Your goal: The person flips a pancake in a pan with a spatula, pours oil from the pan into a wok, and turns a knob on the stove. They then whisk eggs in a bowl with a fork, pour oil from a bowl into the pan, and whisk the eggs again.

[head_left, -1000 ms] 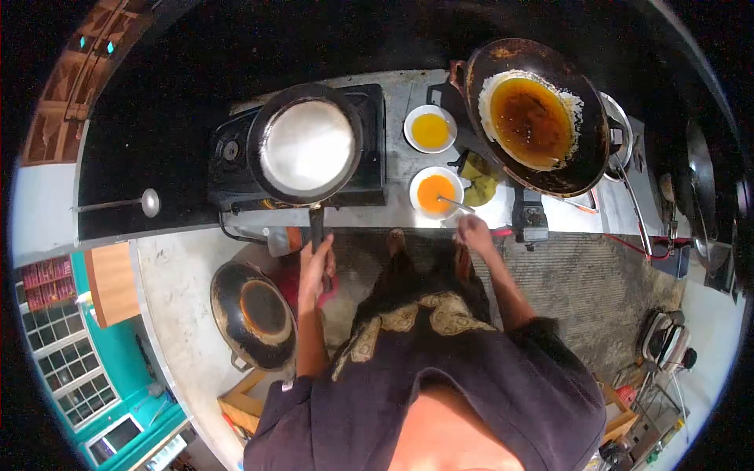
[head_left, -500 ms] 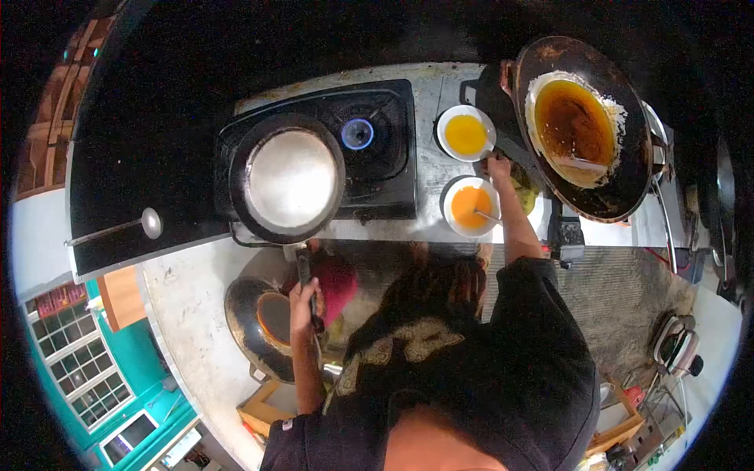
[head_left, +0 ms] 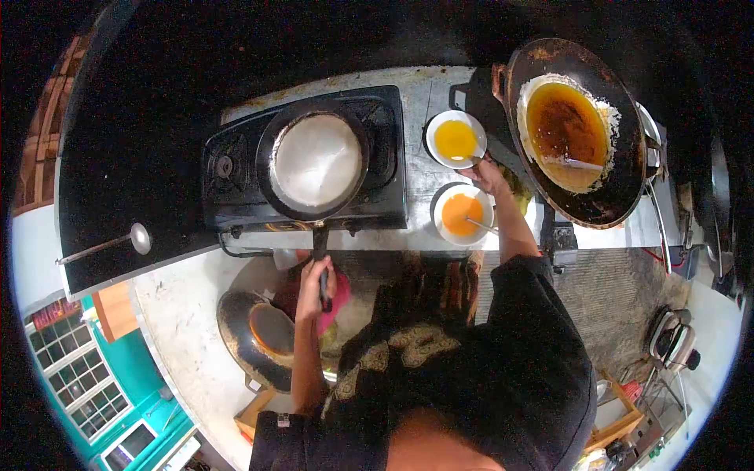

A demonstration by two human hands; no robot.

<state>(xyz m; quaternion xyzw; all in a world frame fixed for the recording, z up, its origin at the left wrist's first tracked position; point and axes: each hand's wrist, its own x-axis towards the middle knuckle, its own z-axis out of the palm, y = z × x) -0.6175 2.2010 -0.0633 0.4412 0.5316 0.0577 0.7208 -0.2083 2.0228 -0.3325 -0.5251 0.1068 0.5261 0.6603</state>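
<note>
My left hand [head_left: 316, 284] is wrapped round the black handle of a frying pan [head_left: 318, 161]. The pan sits level over the right-hand burner of the gas stove, its pale metal inside bare and shiny. At the lower right rim of a white bowl [head_left: 431, 144] of yellow liquid, my right hand [head_left: 488, 176] is closed on a spoon [head_left: 476, 159], whose end dips into the liquid. Below that hand stands a second white bowl [head_left: 441, 233] with orange liquid, a spoon handle [head_left: 481, 225] leaning out towards my forearm.
A large dark wok [head_left: 542, 61] with brown oil stands at the right of the counter. The stove [head_left: 228, 196] shows its left burner. A ladle [head_left: 140, 238] lies on the dark surface at left. Below the counter is another wok [head_left: 236, 326], with a round brown-rimmed thing inside.
The frying pan has moved right, from the left side of the stove to over the right burner, covering its blue flame. My right hand has shifted onto the yellow bowl's rim.
</note>
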